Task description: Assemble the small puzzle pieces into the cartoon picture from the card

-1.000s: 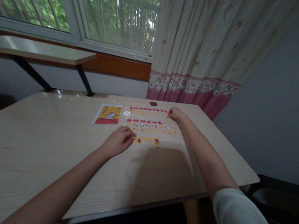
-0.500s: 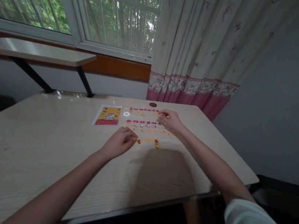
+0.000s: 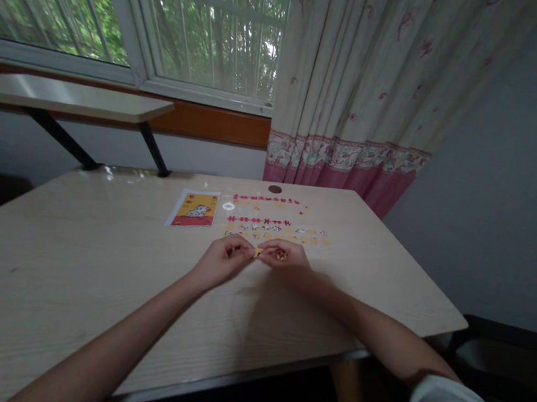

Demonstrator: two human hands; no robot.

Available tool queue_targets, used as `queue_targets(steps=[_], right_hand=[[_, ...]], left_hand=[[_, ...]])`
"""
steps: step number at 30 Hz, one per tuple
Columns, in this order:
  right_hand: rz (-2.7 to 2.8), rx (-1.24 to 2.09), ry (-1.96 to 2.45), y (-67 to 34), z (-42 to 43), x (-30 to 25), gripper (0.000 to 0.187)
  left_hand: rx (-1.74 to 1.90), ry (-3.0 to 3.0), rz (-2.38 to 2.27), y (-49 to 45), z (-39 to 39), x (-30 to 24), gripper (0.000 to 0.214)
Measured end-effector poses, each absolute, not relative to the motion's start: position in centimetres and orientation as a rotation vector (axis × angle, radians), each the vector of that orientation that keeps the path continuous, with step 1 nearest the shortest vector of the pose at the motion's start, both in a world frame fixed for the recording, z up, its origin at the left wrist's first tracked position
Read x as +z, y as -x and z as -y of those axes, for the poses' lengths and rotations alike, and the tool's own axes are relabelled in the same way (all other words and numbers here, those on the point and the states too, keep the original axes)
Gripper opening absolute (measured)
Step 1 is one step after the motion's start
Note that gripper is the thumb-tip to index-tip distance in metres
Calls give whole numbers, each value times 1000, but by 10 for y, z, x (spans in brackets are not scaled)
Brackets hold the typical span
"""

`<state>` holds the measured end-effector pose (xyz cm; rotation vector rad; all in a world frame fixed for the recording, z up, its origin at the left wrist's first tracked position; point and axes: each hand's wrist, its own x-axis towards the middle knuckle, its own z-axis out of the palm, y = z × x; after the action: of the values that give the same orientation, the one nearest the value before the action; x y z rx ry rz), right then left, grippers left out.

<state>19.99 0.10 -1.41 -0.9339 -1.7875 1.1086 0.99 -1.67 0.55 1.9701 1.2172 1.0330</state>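
My left hand (image 3: 222, 259) and my right hand (image 3: 290, 261) meet near the middle of the table, fingertips almost touching. Between them a small yellow jigsaw puzzle piece (image 3: 258, 252) shows, pinched from both sides. The joined yellow strip is mostly covered by my right hand; a patterned bit shows through the gap of its curled fingers. Just beyond lie rows of loose pieces: a red row (image 3: 258, 221), with white-and-black and yellow pieces (image 3: 310, 239) below it. Farther back runs another red row (image 3: 266, 199).
A picture card (image 3: 195, 210) with a white animal on yellow and red lies left of the pieces. The wooden table (image 3: 89, 283) has a round dark cable hole (image 3: 274, 189) at the back. A raised shelf (image 3: 69, 97) stands at the back left, and a curtain (image 3: 350, 106) hangs behind.
My right hand has come back from the far red row toward me, down to the yellow strip beside my left hand. The left hand has stayed nearly in place, shifting slightly right.
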Motion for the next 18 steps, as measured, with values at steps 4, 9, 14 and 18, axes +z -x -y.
queue_targets(steps=[4,9,14,18], right_hand=[[1901,832,961,-203,-2,-13,27],[2103,380,943,-208,-6,-13,19],[2181,176,878,-209,-7,-15,22],[2194,71,790,-211,-7,-15,19]], left_hand=[[1055,-1898,-1209,-10,15,3,22],[1088,-1829,-1173,-10,14,5,19],[1059,-1856,-1176,-10,16,7,19],[1055,-1862,-1168,-11,16,7,21]])
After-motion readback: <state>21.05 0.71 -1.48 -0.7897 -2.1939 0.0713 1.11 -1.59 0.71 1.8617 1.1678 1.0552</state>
